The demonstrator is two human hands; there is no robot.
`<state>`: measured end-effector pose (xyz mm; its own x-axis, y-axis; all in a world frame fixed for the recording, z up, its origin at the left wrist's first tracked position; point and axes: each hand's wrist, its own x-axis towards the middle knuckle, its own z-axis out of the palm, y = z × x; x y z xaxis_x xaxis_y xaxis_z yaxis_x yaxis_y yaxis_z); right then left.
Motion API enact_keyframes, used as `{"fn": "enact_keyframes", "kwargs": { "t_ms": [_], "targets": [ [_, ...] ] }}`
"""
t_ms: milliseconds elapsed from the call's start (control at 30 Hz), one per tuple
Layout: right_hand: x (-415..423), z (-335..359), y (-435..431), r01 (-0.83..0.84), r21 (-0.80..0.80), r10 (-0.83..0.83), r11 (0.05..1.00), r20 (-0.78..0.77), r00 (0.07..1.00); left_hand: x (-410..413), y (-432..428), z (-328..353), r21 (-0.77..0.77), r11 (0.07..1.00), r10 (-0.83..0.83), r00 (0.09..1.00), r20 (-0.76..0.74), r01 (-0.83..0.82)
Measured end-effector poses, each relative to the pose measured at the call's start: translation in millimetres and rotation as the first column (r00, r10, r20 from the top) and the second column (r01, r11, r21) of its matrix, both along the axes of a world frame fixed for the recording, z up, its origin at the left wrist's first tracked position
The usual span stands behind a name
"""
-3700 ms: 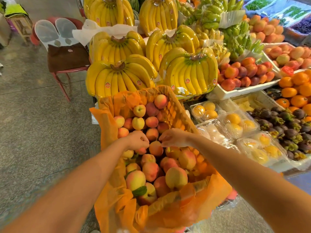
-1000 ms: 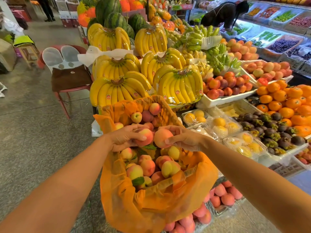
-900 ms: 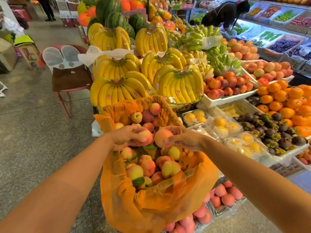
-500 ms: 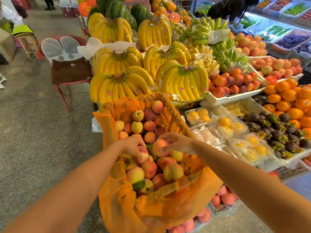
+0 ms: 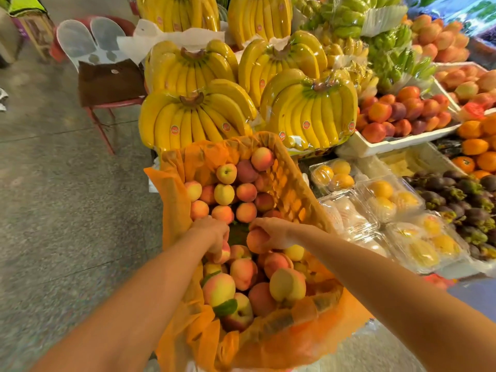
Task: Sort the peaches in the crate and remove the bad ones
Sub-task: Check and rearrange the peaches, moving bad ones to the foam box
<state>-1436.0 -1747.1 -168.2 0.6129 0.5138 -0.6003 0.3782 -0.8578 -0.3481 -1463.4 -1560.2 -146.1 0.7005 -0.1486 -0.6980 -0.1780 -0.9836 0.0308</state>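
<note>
The left arm point(image 5: 128, 304) and the right arm point(image 5: 389, 285) were bare from the wrists down to the edge of the picture. The left hand point(image 5: 214, 232) and the right hand point(image 5: 276, 233) were bare too. Both arms looked long, thin and smooth.

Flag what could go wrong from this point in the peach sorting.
1. The left grip holds the left-hand peach and the right grip holds the right-hand peach, so neither is free to stop a rolling fruit.
2. The crate looks tilted toward the person. The yellow peach sits high at the near rim and might tumble out if the heap is disturbed.
3. Fingers curled round soft fruit may bruise it.
</note>
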Motion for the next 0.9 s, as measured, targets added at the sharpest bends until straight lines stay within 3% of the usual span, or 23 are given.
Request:
{"fn": "enact_keyframes", "kwargs": {
  "t_ms": [300,500,633,733,833,900],
  "targets": [
    [9.9,-12.5,9.5,-0.072,-0.084,0.075,0.994,0.032,0.997,12.8,-3.9,-21.7,-0.02,0.999,0.04,0.991,-0.127,-0.043],
    [13.3,-15.2,13.9,-0.054,-0.076,0.06,0.996,0.084,0.995,24.6,0.6,-26.4,-0.171,0.969,0.161,0.98,-0.116,-0.179],
    [16.6,-18.7,15.1,-0.065,-0.043,0.071,0.997,0.155,0.985,32.5,10.6,-32.4,-0.241,0.934,0.29,0.954,0.08,-0.264],
    [21.1,-22.9,18.2,-0.059,-0.013,0.06,0.998,0.15,0.987,40.5,16.9,-34.3,-0.363,0.858,0.459,0.86,0.224,-0.363],
    [31.8,-24.5,20.5,0.07,0.08,-0.083,0.994,0.175,0.981,50.9,16.6,-33.1,-0.421,0.816,0.539,0.787,0.301,-0.397],
    [41.4,-20.5,20.6,0.185,0.224,-0.237,0.957,0.234,0.943,58.4,14.2,-33.0,-0.446,0.767,0.608,0.743,0.279,-0.461]
  ]
}}
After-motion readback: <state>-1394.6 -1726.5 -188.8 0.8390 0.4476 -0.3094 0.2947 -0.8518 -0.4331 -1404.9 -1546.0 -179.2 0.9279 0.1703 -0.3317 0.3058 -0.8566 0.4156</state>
